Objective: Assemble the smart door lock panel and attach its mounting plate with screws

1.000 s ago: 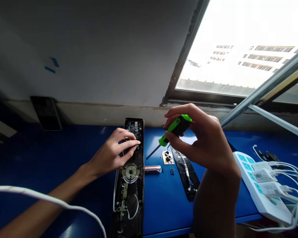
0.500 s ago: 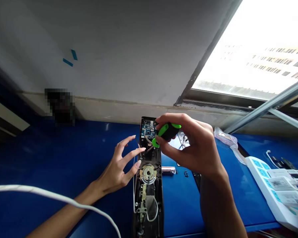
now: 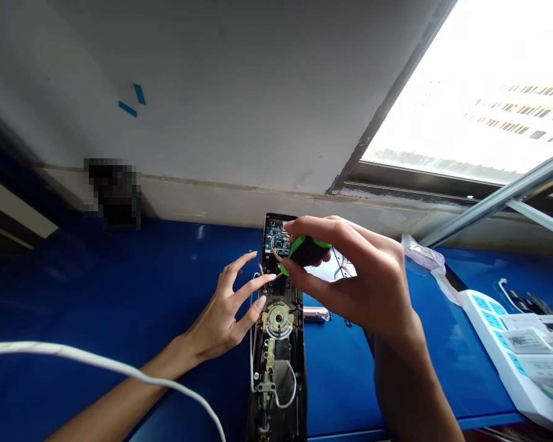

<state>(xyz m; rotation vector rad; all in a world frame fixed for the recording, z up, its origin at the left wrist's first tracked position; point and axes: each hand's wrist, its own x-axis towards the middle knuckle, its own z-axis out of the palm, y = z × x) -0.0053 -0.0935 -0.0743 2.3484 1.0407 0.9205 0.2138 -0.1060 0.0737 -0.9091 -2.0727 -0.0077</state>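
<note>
A long black electronic door lock panel (image 3: 283,362) lies with its inner side up, showing a blue circuit board (image 3: 279,242), a round metal disc and white wires. My right hand (image 3: 364,276) grips a screwdriver (image 3: 311,250) by its black and green handle. The shaft slants down and left into the panel just below the board; its tip is hard to make out. With fingers spread, my left hand (image 3: 233,307) rests at the panel's left edge, its index fingertip close to the screwdriver shaft and its thumb near the disc.
A white power strip (image 3: 511,362) with plugged-in adapters stands at the right. Behind my right hand are a clear plastic bag (image 3: 424,258) and a pinkish wrapped piece (image 3: 316,314) with small dark screws beside it. A white cable (image 3: 120,367) crosses the left foreground.
The view has shifted slightly, so the panel appears a little further right. The screwdriver handle leans lower in my right hand. My left hand remains beside the panel, fingers spread.
</note>
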